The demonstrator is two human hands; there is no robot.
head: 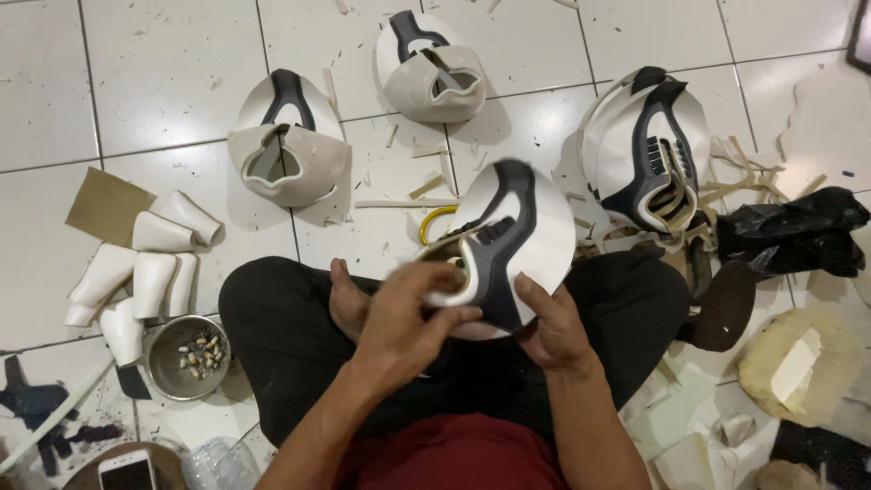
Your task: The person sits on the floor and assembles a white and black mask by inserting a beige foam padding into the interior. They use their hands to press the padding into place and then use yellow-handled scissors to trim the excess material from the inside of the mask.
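Note:
I sit cross-legged on a white tiled floor and hold a white helmet piece with a dark grey stripe (pixel 513 240) over my lap. My right hand (pixel 552 328) grips its lower right edge from underneath. My left hand (pixel 410 308) lies over its lower left opening, blurred, fingers curled on the rim. Whether something small is in that hand cannot be made out.
Two similar unfinished helmets (pixel 288 141) (pixel 431 68) lie on the floor ahead, a stack of helmets (pixel 646 150) at right. White curved foam pieces (pixel 145 272), a metal bowl (pixel 188 356), a phone (pixel 127 472), a black bag (pixel 794 231) and foam scraps surround me.

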